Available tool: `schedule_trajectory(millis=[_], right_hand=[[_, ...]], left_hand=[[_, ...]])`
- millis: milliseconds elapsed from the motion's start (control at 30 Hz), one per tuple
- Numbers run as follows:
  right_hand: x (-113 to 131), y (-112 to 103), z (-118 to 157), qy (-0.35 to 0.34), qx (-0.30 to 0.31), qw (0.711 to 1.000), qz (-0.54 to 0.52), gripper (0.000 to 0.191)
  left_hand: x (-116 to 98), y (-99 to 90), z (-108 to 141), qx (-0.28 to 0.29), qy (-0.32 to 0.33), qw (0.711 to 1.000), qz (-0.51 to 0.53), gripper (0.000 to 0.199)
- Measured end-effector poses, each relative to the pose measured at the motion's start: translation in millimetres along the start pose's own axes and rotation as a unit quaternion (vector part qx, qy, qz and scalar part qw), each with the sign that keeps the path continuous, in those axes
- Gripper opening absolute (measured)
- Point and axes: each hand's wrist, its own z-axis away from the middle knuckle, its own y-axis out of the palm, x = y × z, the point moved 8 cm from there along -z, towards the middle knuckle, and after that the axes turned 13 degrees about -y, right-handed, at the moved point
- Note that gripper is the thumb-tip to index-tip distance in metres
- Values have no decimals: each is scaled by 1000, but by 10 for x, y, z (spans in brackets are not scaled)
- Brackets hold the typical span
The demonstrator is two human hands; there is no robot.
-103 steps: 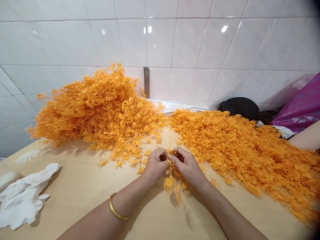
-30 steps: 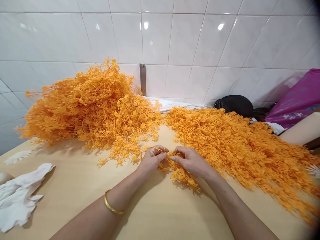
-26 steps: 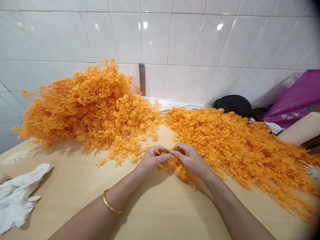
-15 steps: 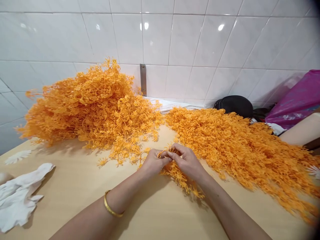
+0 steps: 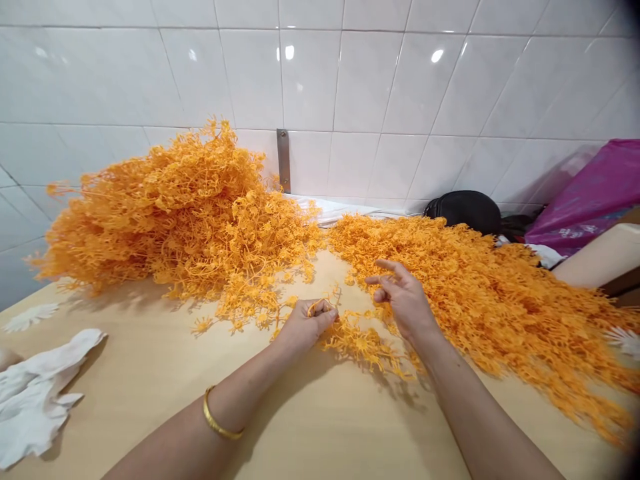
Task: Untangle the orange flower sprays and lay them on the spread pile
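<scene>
My left hand (image 5: pixel 307 325) is closed, pinching an orange artificial flower sprig (image 5: pixel 363 343) by its thin stem between thumb and fingers. The sprig's star-shaped tips spread to the right, just above the table. My right hand (image 5: pixel 403 297) is apart from the stem, fingers spread, with nothing seen in it. Behind it lies a long, flat pile of orange sprigs (image 5: pixel 480 293). Beyond my left hand rises a taller, tangled heap of the same sprigs (image 5: pixel 185 213), with loose tips trailing toward the hand.
On the wooden table (image 5: pixel 200 400), a crumpled white cloth (image 5: pixel 45 393) and a white flower-shaped piece (image 5: pixel 31 317) lie at left. A black case (image 5: pixel 465 212), a purple bag (image 5: pixel 580 193) and a cardboard roll (image 5: pixel 605 257) sit at back right. A tiled wall (image 5: pixel 310 80) borders the back.
My right hand has let go of the stem and moved up and right, its fingers opening. My left hand stays closed on the sprig, nearly in place.
</scene>
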Motion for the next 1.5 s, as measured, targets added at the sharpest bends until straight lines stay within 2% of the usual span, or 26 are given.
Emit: schedule_trajectory(millis=[133,267,333,433,600,667,800,900,967,1033,1133,1200,1267,1367,1433,1500], right_hand=[[135,287,118,-26,150,986,71,28],[196,523,272,-69,315,927,192,28],[214,575,302,-102,340,910,216,20],[190,538,249,-114,294,927,203,28],[37,362,137,-60,183,969,156,37],[-1,315,119,-46,158,975,152,39],[-26,166,76,-36,79,982,166,37],[-9,31,48,-46,7,987,156,29],[48,2,38,-78,-6,983,168,23],[134,37,43,-118,11,972,201,17],[302,158,91,-198,50,949,243,13],[405,253,146,-248,72,934,248,16],[467,358,205,-278,104,926,233,19],[500,526,297,-288,166,924,187,20],[485,625,350,-275,205,926,159,20],[451,689,384,-254,230,929,138,21]], left_hand=[[-5,-8,1,-6,-4,1000,18,25],[-24,-66,16,-46,10,999,19,26],[-21,-97,9,-61,18,998,16,26],[-35,-147,-2,-82,45,995,20,25],[-64,-257,27,-138,60,986,71,35],[-94,-300,60,-170,71,980,73,36],[-221,-396,192,-269,143,952,20,33],[-220,-401,208,-282,143,949,-3,33],[-232,-393,218,-285,146,947,-37,35],[-333,-365,294,-308,200,923,-114,35],[-519,-231,498,-354,325,838,-259,27],[-568,-108,591,-357,382,786,-329,21],[-561,-14,609,-332,406,769,-364,21],[-520,-16,538,-303,387,799,-346,26],[-486,-80,448,-285,347,841,-302,25],[-429,-114,326,-234,292,894,-244,20]])
